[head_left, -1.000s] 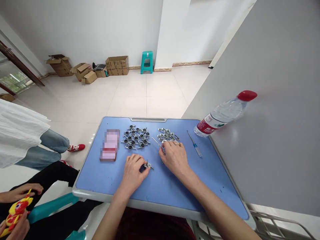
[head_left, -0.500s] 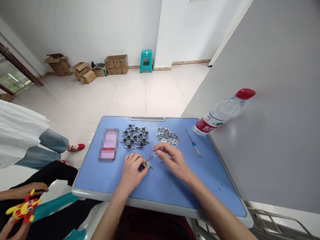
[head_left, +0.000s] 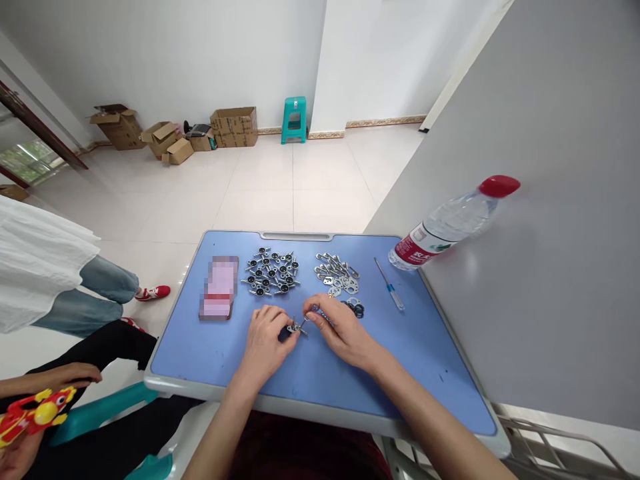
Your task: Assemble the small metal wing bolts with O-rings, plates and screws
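Note:
My left hand (head_left: 267, 340) rests on the blue table, its thumb and fingers closed on a small metal fitting (head_left: 297, 328) with thin arms sticking out. My right hand (head_left: 343, 330) pinches what looks like a small screwdriver (head_left: 305, 321); its thin shaft slants down to the fitting, and most of its handle is hidden by the fingers. Beyond the left hand lies a group of metal fittings with black round centres (head_left: 271, 273). Metal levers (head_left: 336, 267), flat metal plates (head_left: 350, 287) and black rings (head_left: 357, 310) lie beyond the right hand.
A blue-handled screwdriver (head_left: 394, 293) and a red-capped water bottle (head_left: 437, 230) are on the right of the table (head_left: 200, 363). A phone (head_left: 220, 287) lies on the left. Beside the table, a seated person's hand holds a red and yellow toy (head_left: 37, 417); another person stands behind.
My right hand has come down and slightly left, closer to the fitting, uncovering the black rings. My left hand stays put. The toy has shifted left and turned.

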`<move>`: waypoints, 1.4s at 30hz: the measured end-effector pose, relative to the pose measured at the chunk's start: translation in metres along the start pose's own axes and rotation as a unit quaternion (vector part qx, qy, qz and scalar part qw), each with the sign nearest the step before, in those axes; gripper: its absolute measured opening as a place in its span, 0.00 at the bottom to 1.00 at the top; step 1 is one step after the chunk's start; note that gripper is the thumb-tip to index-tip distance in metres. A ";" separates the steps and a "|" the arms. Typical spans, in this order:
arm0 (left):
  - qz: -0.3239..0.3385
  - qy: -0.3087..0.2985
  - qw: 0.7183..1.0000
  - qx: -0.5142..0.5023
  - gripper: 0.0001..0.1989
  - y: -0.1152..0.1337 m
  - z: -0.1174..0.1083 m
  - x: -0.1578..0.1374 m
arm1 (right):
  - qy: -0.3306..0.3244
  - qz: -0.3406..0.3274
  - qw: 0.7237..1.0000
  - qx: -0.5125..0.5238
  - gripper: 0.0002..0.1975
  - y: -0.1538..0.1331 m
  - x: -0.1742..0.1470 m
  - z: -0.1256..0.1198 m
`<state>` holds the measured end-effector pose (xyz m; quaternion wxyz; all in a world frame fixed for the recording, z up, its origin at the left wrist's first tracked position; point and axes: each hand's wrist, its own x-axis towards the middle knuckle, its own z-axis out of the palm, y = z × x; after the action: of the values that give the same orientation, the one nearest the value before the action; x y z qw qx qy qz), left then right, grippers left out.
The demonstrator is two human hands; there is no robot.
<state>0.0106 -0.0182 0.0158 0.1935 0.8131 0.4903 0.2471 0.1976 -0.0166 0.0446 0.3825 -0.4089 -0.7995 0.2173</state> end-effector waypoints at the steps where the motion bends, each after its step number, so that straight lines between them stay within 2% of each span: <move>1: -0.001 -0.001 1.000 -0.001 0.04 0.000 0.000 0.000 | 0.000 0.000 1.000 0.000 0.08 0.000 0.000 0.000; 13: 0.000 0.000 1.000 0.002 0.04 -0.001 0.001 0.000 | -0.002 -0.020 1.000 -0.013 0.09 -0.004 0.002 -0.001; 19: 0.003 -0.005 1.000 0.001 0.04 0.000 0.000 0.000 | 0.030 -0.109 0.990 -0.087 0.07 -0.001 0.003 0.004; 23: -0.001 -0.003 1.000 0.005 0.05 0.001 0.000 0.001 | 0.059 -0.154 0.973 -0.162 0.12 0.000 0.000 0.008; 29: -0.001 -0.004 1.000 0.002 0.04 0.001 0.000 0.000 | 0.025 -0.137 0.985 -0.098 0.18 -0.006 0.000 0.007; 36: 0.001 0.006 1.000 0.012 0.03 0.000 0.001 -0.001 | 0.057 -0.153 0.979 -0.120 0.12 -0.006 0.002 0.013; 42: 0.003 0.002 1.000 0.019 0.05 0.000 0.001 0.000 | 0.056 -0.117 0.987 -0.097 0.11 -0.003 0.002 0.014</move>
<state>0.0112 -0.0186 0.0155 0.1766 0.8177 0.4925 0.2399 0.1840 -0.0172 0.0392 0.4078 -0.3596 -0.8364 0.0692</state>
